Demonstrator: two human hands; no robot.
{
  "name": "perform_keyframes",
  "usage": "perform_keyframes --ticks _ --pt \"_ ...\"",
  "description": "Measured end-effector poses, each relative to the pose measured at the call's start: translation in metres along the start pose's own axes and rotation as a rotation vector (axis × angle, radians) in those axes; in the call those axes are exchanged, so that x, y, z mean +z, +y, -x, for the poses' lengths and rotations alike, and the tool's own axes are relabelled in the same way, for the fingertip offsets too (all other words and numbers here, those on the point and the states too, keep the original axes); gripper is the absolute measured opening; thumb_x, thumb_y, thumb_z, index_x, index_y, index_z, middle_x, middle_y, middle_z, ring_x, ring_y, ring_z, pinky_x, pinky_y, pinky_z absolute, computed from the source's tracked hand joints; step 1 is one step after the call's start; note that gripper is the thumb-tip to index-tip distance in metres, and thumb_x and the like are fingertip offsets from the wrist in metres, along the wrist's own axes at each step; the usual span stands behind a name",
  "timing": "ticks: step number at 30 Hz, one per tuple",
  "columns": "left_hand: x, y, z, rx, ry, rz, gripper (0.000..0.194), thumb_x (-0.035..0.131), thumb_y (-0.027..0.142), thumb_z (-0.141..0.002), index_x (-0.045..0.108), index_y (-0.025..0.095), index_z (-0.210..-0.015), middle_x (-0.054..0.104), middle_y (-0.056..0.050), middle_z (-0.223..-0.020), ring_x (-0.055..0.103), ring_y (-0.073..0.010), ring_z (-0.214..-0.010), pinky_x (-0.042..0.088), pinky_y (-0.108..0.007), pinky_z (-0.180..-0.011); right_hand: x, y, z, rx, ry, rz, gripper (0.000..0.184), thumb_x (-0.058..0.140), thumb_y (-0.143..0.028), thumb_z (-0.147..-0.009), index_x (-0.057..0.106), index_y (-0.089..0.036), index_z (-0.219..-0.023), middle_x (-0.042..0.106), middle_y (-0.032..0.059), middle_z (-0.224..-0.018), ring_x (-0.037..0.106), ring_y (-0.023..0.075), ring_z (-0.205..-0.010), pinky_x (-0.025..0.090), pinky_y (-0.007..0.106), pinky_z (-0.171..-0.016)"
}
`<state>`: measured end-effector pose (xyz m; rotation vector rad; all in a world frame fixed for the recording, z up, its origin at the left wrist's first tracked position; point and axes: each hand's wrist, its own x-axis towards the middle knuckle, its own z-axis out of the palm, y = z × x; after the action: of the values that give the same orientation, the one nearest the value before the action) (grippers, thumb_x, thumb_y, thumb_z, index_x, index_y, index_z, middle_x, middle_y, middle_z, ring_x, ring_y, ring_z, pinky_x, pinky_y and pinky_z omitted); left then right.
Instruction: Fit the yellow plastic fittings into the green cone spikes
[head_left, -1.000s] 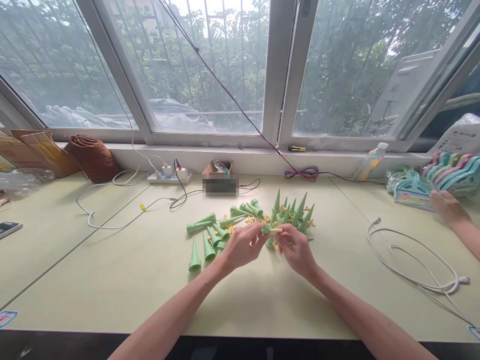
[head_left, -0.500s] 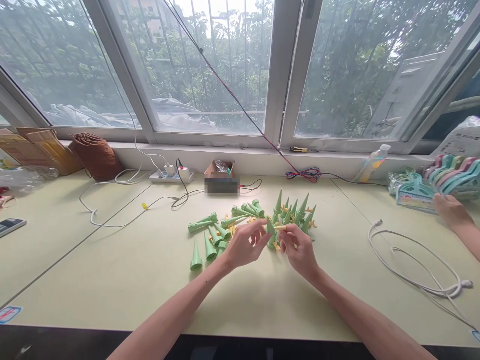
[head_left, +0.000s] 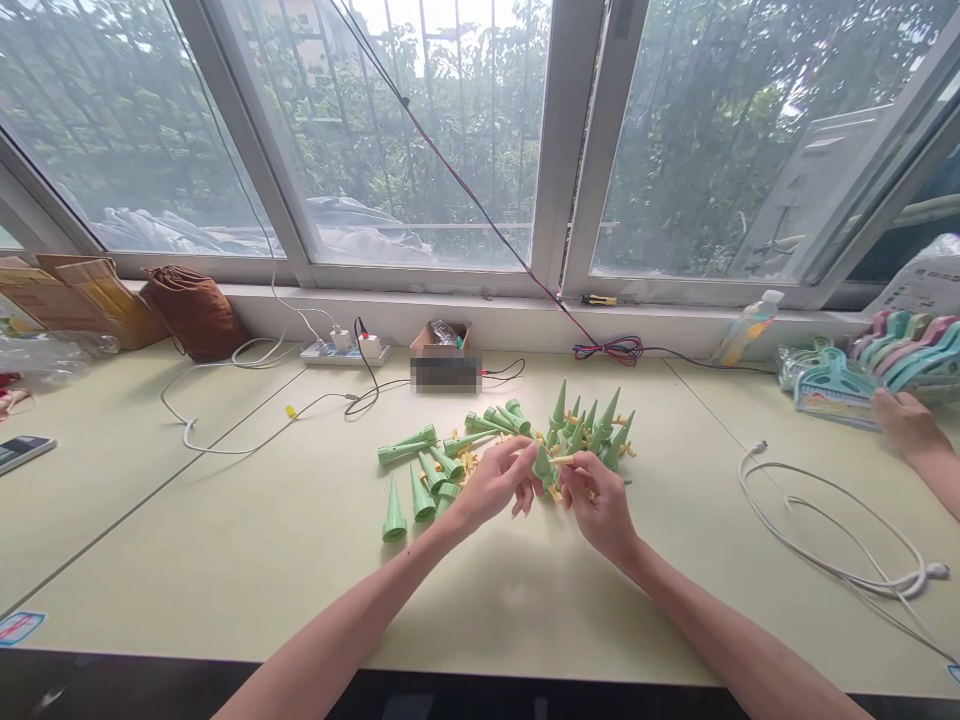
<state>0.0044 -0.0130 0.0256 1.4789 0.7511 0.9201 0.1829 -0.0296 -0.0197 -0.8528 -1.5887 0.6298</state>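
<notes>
My left hand (head_left: 495,482) is closed at the fingertips on a small green plastic cone (head_left: 541,462), its lower fingers hanging loose. Part of that grip is hidden. Just to the right, my right hand (head_left: 598,498) pinches a thin pale-yellow stick-like piece (head_left: 561,460) that points left at the cone. Behind the hands, several green spikes (head_left: 604,415) stand tip up in a cluster, with yellow fittings (head_left: 628,450) among them. Several loose green cones (head_left: 394,515) lie or stand left of my left hand, with small yellow parts (head_left: 469,462) beside them.
Behind the cones are a small open carton (head_left: 442,338) and a power strip (head_left: 345,352). A white cable (head_left: 832,520) coils on the right of the table (head_left: 225,560). Another person's hand (head_left: 911,430) touches teal dustpan-like items (head_left: 832,385) at far right.
My left fingers have drawn back slightly from the yellow piece, and the lower ones have loosened. The yellow piece stays in my right hand, which has hardly moved.
</notes>
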Motion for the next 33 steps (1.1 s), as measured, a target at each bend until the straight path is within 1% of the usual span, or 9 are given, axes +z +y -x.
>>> perform_keyframes --ticks 5,8,11,16,20,25,30,33 --pt "-0.0014 -0.0014 0.0001 -0.07 -0.045 0.127 0.042 0.054 0.056 -0.092 0.055 0.014 -0.099 0.064 -0.003 -0.063 0.055 -0.0106 -0.042 0.041 -0.021 -0.041 0.0005 -0.0004 -0.0004 0.016 -0.019 -0.038 0.015 0.048 -0.028 -0.1 0.056 -0.021 -0.09 0.052 -0.0037 -0.062 0.05 0.0097 -0.045 0.043 0.023 -0.044" --pt "-0.0017 0.0 -0.0004 -0.095 -0.08 0.177 0.042 0.056 0.055 -0.091 0.055 0.014 -0.099 0.062 -0.001 -0.06 0.052 -0.0092 -0.041 0.041 -0.022 -0.043 0.0006 0.0006 0.0001 0.022 -0.021 -0.044 0.014 0.048 -0.028 -0.1 0.056 -0.021 -0.09 0.052 -0.0038 -0.062 0.05 0.0096 -0.045 0.044 0.023 -0.045" --pt "-0.0019 0.002 -0.0008 -0.123 -0.105 0.215 0.043 0.059 0.055 -0.09 0.056 0.013 -0.1 0.06 0.0 -0.057 0.048 -0.0077 -0.04 0.039 -0.022 -0.045 0.0005 0.0016 0.0011 0.034 -0.027 -0.046 0.014 0.048 -0.028 -0.1 0.056 -0.021 -0.091 0.051 -0.004 -0.061 0.049 0.0098 -0.045 0.044 0.024 -0.045" --pt "-0.0038 0.0012 -0.0018 -0.137 -0.092 0.249 0.044 0.066 0.054 -0.085 0.057 0.013 -0.099 0.057 0.002 -0.056 0.046 -0.0068 -0.042 0.035 -0.021 -0.045 0.0004 0.0004 0.0009 0.043 -0.037 -0.046 0.017 0.048 -0.03 -0.1 0.054 -0.02 -0.088 0.05 -0.0043 -0.059 0.049 0.0103 -0.045 0.043 0.024 -0.046" --pt "-0.0044 0.0011 -0.0021 -0.114 -0.033 0.199 0.046 0.071 0.053 -0.081 0.057 0.014 -0.1 0.057 0.003 -0.059 0.047 -0.0075 -0.044 0.036 -0.023 -0.046 0.0002 -0.0008 0.0 0.059 -0.046 -0.048 0.018 0.048 -0.031 -0.1 0.053 -0.02 -0.086 0.049 -0.0043 -0.058 0.049 0.0104 -0.045 0.043 0.025 -0.046" --pt "-0.0026 0.0049 -0.0006 -0.063 0.033 0.095 0.05 0.074 0.053 -0.077 0.056 0.015 -0.102 0.053 0.005 -0.061 0.046 -0.0065 -0.043 0.035 -0.023 -0.046 -0.0003 -0.0009 0.0007 0.074 -0.049 -0.055 0.018 0.048 -0.031 -0.1 0.054 -0.02 -0.086 0.049 -0.0045 -0.057 0.049 0.0109 -0.045 0.041 0.025 -0.046" --pt "-0.0025 0.0035 0.0004 -0.007 0.057 -0.023 0.046 0.072 0.049 -0.08 0.056 0.016 -0.107 0.053 0.004 -0.065 0.047 -0.0066 -0.047 0.035 -0.021 -0.044 -0.0002 0.0001 0.0007 0.09 -0.054 -0.054 0.017 0.048 -0.031 -0.1 0.054 -0.021 -0.087 0.049 -0.0046 -0.057 0.049 0.0115 -0.045 0.041 0.025 -0.046" --pt "-0.0032 0.0007 0.0006 0.02 0.078 -0.095 0.044 0.07 0.047 -0.082 0.056 0.017 -0.111 0.052 0.003 -0.07 0.05 -0.0077 -0.051 0.037 -0.02 -0.043 -0.0004 0.0006 0.0006 0.091 -0.062 -0.057 0.017 0.048 -0.031 -0.1 0.054 -0.021 -0.088 0.049 -0.0049 -0.056 0.048 0.0117 -0.045 0.04 0.025 -0.046"
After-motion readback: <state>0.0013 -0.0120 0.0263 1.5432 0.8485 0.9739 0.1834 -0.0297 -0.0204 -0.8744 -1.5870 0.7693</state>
